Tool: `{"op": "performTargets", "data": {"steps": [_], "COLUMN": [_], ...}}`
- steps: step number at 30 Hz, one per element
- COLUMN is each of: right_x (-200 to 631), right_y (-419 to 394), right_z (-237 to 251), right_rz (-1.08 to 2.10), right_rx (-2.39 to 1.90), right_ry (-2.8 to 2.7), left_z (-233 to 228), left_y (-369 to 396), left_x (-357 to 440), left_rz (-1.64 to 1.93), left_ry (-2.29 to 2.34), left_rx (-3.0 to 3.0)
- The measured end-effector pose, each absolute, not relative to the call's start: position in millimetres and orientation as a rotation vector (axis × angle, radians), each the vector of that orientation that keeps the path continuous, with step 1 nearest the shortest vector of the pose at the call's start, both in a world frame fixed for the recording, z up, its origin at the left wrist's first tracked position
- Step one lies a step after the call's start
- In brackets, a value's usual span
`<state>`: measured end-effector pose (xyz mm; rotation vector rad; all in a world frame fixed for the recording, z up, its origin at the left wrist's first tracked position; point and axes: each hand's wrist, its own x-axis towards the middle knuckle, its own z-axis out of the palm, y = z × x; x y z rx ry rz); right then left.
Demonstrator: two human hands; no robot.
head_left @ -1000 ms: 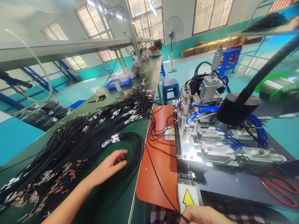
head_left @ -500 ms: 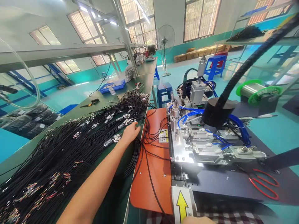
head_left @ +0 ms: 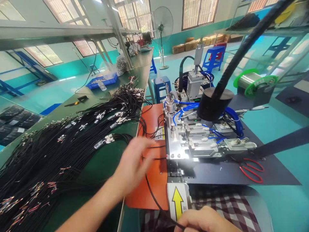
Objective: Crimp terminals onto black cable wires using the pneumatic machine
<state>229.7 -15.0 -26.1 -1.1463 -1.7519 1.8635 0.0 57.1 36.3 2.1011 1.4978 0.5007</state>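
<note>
Your right hand [head_left: 205, 220] pinches the cable [head_left: 152, 193], which runs up-left to your blurred left hand [head_left: 134, 166], fingers spread, nearer the bundle [head_left: 72, 138].

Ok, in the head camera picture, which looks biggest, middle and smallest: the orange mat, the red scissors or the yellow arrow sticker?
1. Orange mat, clearly largest.
2 and 3. Red scissors and yellow arrow sticker look about alike. The sticker sits nearer the camera, so I would not rank them.

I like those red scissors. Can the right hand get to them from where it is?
Probably yes: the right hand sits low, pinching a thin black cable, and bare dark mat lies between it and the red-handled scissors.
</note>
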Motion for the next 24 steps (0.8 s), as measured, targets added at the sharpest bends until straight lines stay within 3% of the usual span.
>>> {"op": "performTargets", "data": {"steps": [3,6,11,17,24], "right_x": [239.3,246.3,236.0,244.1,236.5], "right_y": [-9.1,-6.5,-8.0,-4.6,-2.1], "right_z": [-22.4,-10.0,0.1,-16.5,-11.2], "right_rz": [1.7,1.501,1.5,1.663,1.646], "right_rx": [-1.285,-1.396,-1.323,-1.268,-1.3], "right_ry": [-1.744,-1.748,-1.575,-1.263,-1.275], "left_z": [34.9,22.5,-3.2,5.8,-0.6], "left_y": [11.8,-5.6,-6.2,-0.3,-1.2], "left_x": [15.1,19.5,28.6,50.8,51.0], "left_rz": [0.209,0.094,0.28,0.394,0.418], "left_ry": [1.127,1.091,1.173,1.095,1.083], "left_rx": [2.249,2.279,2.082,1.546,1.388]}}
